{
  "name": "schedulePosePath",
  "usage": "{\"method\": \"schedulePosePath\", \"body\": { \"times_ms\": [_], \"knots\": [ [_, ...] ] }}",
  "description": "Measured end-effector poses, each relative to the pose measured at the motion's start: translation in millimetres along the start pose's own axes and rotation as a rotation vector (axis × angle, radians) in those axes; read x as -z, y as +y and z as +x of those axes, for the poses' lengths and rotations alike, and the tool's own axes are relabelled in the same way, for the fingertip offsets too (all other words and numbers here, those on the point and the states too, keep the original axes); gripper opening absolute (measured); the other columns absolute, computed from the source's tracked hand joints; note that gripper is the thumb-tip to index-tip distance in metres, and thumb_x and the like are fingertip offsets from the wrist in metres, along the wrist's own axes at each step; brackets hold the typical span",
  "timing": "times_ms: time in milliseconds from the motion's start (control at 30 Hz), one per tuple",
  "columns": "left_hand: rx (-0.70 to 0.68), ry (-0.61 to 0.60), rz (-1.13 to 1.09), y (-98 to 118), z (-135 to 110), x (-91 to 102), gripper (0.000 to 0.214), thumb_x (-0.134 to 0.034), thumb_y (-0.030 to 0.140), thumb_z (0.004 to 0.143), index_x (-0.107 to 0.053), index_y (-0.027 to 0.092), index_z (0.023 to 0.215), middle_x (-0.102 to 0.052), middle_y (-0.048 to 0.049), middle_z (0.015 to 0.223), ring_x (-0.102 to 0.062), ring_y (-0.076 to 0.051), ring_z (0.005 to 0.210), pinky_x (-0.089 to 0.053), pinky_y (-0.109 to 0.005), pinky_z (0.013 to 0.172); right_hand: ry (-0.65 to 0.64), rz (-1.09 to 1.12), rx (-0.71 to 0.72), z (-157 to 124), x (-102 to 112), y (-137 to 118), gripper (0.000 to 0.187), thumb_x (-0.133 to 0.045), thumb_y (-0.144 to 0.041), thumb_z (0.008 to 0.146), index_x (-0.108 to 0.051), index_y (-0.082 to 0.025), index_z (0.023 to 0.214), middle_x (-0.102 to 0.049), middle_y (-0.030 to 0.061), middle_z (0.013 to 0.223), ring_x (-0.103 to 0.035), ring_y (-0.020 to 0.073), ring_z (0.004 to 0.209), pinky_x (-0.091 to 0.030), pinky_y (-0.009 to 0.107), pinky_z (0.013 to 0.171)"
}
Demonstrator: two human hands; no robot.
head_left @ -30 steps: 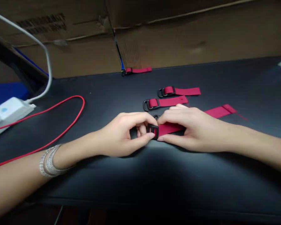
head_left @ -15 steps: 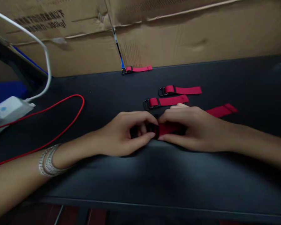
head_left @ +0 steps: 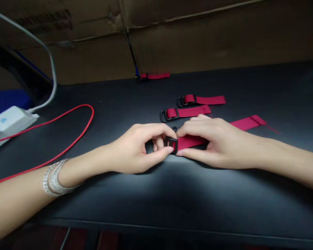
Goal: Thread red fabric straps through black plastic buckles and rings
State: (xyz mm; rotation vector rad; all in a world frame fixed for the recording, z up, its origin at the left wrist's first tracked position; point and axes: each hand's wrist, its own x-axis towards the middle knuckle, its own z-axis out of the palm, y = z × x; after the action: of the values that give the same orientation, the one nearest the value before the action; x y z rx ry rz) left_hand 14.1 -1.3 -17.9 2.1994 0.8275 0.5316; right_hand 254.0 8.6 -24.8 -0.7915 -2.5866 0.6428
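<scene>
Between thumb and fingers, my left hand (head_left: pixel 143 147) pinches a black buckle (head_left: pixel 171 144). The end of a red webbing strap (head_left: pixel 191 141) meets this buckle, and my right hand (head_left: pixel 219 144) grips the strap close beside it. Part of the strap is covered by my right fingers; whether its end is threaded fully through I cannot tell. Just behind the fingertips, a dark ring (head_left: pixel 175 128) is partly hidden. Further back lie two red straps with black buckles, the nearer strap (head_left: pixel 194 111) and the farther strap (head_left: pixel 210 100). A red strap piece (head_left: pixel 249 122) sticks out beyond my right hand.
Another buckled red strap (head_left: pixel 158 75) lies against the cardboard (head_left: pixel 211 48) at the back of the black table (head_left: pixel 156 198). On the left are a red cord (head_left: pixel 75 144) and a white power strip (head_left: pixel 14 119) with a white cable (head_left: pixel 50 59).
The scene's lighting has shifted: the cardboard looks darker, the hands brighter. Both hands keep nearly the same place and grip, and the black buckle shows more clearly.
</scene>
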Motion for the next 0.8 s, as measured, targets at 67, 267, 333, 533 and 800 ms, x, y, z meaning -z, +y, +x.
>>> {"method": "schedulePosePath", "body": {
  "times_ms": [67,267,333,533,800],
  "knots": [
    [-0.003,0.007,0.004,-0.2,0.1,-0.1,0.017,-0.063,0.019,0.091,-0.068,0.012,0.106,-0.067,0.0019,0.072,-0.061,-0.005,0.063,-0.049,-0.014,0.064,-0.001,0.002,-0.007,0.1,-0.2,0.3,0.023,-0.06,-0.038,0.093,-0.069,-0.016,0.096,-0.071,0.004,0.087,-0.061,0.0126,0.077,-0.04,0.025,0.071],
    [0.009,-0.005,-0.01,-0.6,-0.1,-0.2,0.018,-0.063,0.019,0.091,-0.067,0.013,0.107,-0.066,0.0022,0.072,-0.06,-0.005,0.061,-0.049,-0.013,0.061,0.006,-0.004,0.009,0.6,0.1,-0.1,0.021,-0.06,-0.036,0.093,-0.068,-0.016,0.094,-0.07,0.003,0.084,-0.059,0.0116,0.073,-0.039,0.024,0.07],
    [-0.001,-0.001,-0.009,-0.5,0.0,0.0,0.018,-0.063,0.02,0.091,-0.067,0.012,0.107,-0.066,0.0026,0.071,-0.06,-0.005,0.061,-0.049,-0.013,0.061,0.007,-0.011,0.014,0.5,0.0,-0.2,0.021,-0.06,-0.035,0.093,-0.069,-0.017,0.095,-0.071,0.0033,0.084,-0.059,0.012,0.074,-0.039,0.024,0.07],
    [0.008,0.002,0.003,0.1,0.7,-0.1,0.017,-0.063,0.019,0.091,-0.067,0.013,0.106,-0.066,0.0029,0.07,-0.061,-0.005,0.061,-0.049,-0.013,0.062,0.011,-0.03,0.011,0.3,0.0,-0.4,0.022,-0.059,-0.036,0.094,-0.069,-0.017,0.096,-0.071,0.0036,0.085,-0.06,0.0123,0.075,-0.039,0.024,0.071],
    [-0.007,0.006,0.0,-0.9,0.8,-0.6,0.018,-0.064,0.018,0.09,-0.067,0.011,0.106,-0.066,0.0032,0.07,-0.06,-0.005,0.061,-0.05,-0.012,0.062,0.013,-0.021,0.022,-0.9,0.3,-0.4,0.02,-0.062,-0.035,0.092,-0.069,-0.016,0.095,-0.071,0.0022,0.085,-0.061,0.0113,0.076,-0.039,0.022,0.07]
  ]
}}
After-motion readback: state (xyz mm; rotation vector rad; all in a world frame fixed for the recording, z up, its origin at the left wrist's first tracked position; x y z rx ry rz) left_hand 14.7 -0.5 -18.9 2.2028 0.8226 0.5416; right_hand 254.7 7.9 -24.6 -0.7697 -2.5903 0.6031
